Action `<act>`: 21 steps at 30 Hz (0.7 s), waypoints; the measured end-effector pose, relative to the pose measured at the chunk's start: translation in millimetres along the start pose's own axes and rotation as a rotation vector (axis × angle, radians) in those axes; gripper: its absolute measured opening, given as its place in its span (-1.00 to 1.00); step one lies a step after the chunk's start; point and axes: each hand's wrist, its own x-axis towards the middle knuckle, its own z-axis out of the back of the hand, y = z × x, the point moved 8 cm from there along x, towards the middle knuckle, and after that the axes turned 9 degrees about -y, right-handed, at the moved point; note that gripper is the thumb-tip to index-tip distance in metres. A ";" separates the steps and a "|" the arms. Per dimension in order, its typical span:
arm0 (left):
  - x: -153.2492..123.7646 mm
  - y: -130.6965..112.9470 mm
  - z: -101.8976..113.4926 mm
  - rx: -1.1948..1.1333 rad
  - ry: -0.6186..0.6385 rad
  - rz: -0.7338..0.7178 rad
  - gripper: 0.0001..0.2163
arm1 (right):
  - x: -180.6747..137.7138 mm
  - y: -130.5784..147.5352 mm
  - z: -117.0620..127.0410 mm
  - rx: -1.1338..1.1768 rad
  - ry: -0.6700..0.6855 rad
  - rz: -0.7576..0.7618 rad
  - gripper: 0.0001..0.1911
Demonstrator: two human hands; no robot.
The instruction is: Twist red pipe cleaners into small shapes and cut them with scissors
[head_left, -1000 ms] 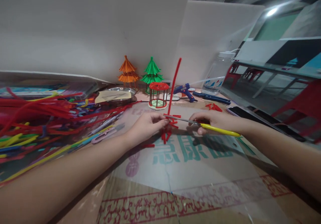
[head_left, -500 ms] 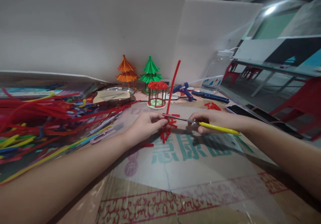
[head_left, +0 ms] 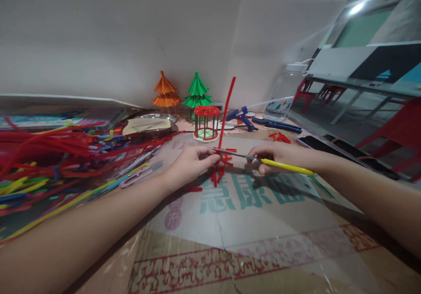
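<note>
My left hand [head_left: 190,162] pinches the lower end of a long red pipe cleaner [head_left: 226,109] that stands up and leans right. My right hand [head_left: 279,155] grips yellow-handled scissors [head_left: 283,166]; their blades reach left to the pipe cleaner just above my left fingers. Several short red cut pieces [head_left: 219,175] lie on the cardboard [head_left: 246,224] under the hands.
A small red cage model [head_left: 206,123], an orange pagoda [head_left: 166,93] and a green pagoda [head_left: 197,94] stand at the back. A heap of coloured pipe cleaners [head_left: 55,153] fills the left. A blue glue gun [head_left: 241,117], plastic jar [head_left: 284,94] and phone [head_left: 317,143] lie right.
Hands, scissors and pipe cleaner hold nearly the same pose; only the camera view has shifted slightly.
</note>
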 end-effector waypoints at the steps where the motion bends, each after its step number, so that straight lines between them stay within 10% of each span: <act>1: 0.0 0.4 -0.2 -0.007 0.002 0.009 -0.80 | -0.3 1.0 -0.1 -0.009 -0.003 -0.004 -0.55; 21: 3.1 7.3 3.9 -0.038 -0.061 0.076 -0.80 | -4.5 9.4 3.9 -0.234 -0.147 -0.114 -0.64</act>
